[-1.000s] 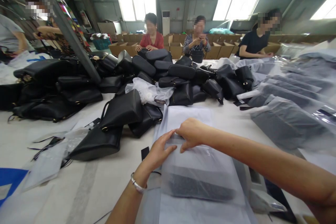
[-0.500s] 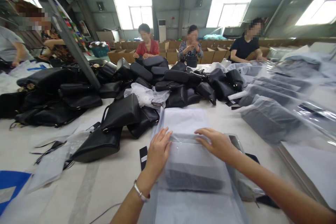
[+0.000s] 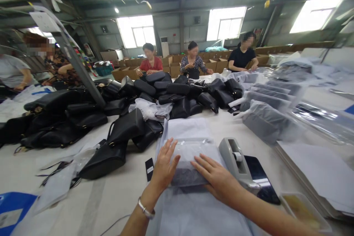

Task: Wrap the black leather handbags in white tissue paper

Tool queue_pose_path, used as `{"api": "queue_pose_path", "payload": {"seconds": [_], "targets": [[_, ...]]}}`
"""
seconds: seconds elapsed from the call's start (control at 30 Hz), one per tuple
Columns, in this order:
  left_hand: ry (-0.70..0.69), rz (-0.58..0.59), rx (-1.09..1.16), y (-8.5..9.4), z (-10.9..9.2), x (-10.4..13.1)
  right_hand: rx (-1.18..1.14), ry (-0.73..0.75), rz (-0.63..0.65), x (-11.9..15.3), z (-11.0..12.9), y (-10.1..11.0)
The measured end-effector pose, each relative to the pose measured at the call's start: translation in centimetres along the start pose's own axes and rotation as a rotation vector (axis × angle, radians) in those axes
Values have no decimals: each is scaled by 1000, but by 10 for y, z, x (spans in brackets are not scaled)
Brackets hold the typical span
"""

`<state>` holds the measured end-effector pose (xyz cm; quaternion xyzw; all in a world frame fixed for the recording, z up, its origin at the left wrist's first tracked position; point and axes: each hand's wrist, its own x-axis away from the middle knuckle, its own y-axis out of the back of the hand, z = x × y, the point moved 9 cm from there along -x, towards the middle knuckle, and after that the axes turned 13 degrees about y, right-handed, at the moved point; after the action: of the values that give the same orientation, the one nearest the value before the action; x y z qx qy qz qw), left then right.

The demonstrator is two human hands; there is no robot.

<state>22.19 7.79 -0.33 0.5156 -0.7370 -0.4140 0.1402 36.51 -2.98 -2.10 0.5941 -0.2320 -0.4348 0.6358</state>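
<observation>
Packet [image 3: 186,175] lies under your fingers, L hand [image 3: 163,166] & R hand [image 3: 219,180] both a bit spread, prob. b/c that keeps it flat.

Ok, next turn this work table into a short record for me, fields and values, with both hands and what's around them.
Left hand: open, fingers spread on the wrapped packet's left side
Right hand: open, fingers on its right side
Wrapped packet: translucent covering, something dark inside
Right of packet: grey tape dispenser, dark flat slab, stacked white sheets
Left of packet: black tag, black bags
Far side: more black bags, heaped; three people
</observation>
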Motion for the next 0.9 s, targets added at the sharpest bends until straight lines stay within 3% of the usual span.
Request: {"api": "queue_pose_path", "payload": {"seconds": [0.1,0.23,0.33,0.43,0.6,0.7,0.8,0.9], "targets": [[65,-119,123,27,11,11,-66,-37,-34,-26,-21,42],[221,-178,264,39,36,8,-83,-174,-153,-66,-89,92],[294,-136,332,31,46,-14,-167,-247,-261,-85,-144,108],[330,-74,321,17,44,-44,-234,-252,-280,-90,-178,103],[294,13,263,-4,32,-76,-344,-209,-303,-79,-182,88],[286,-7,268,-11,28,-87,-342,-222,-355,-70,-178,94],[252,-24,319,-14,8,-105,-270,-287,-443,-53,-186,121],[163,-44,402,-14,-38,-124,-159,-382,-544,-15,-207,164]]}}
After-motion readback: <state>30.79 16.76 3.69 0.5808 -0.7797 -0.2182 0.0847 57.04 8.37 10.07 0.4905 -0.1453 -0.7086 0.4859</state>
